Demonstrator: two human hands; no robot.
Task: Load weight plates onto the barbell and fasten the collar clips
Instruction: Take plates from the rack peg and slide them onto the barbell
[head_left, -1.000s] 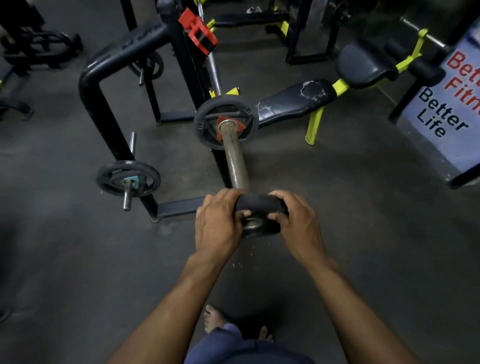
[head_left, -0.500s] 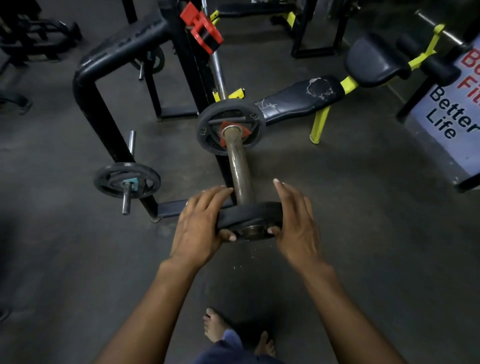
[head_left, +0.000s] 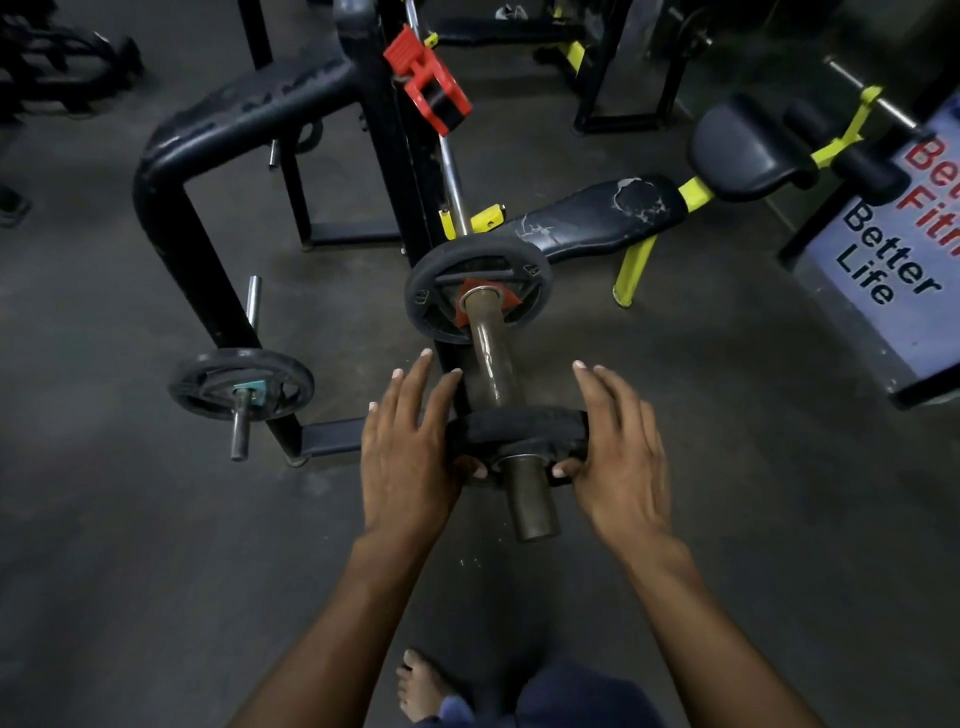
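Note:
A small black weight plate (head_left: 514, 428) sits on the barbell sleeve (head_left: 491, 364), a short way in from the sleeve's near end (head_left: 532, 506). My left hand (head_left: 408, 452) presses its left edge with the thumb on the near face and the fingers stretched out flat. My right hand (head_left: 621, 454) holds the right edge the same way. Farther along the sleeve a larger black plate (head_left: 478, 291) with a red hub sits against the rack. A red collar clip (head_left: 428, 88) is clamped on the bar higher up.
A black rack frame (head_left: 208, 135) stands to the left, with another plate (head_left: 241, 384) on its storage peg. A black and yellow bench (head_left: 597, 218) lies to the right, next to a sign (head_left: 893, 260). My bare foot (head_left: 421, 686) is on the dark floor below.
The small plate has slid from the tip of the sleeve farther onto it, so the sleeve's end now sticks out toward me. My fingers have straightened from a curled grip.

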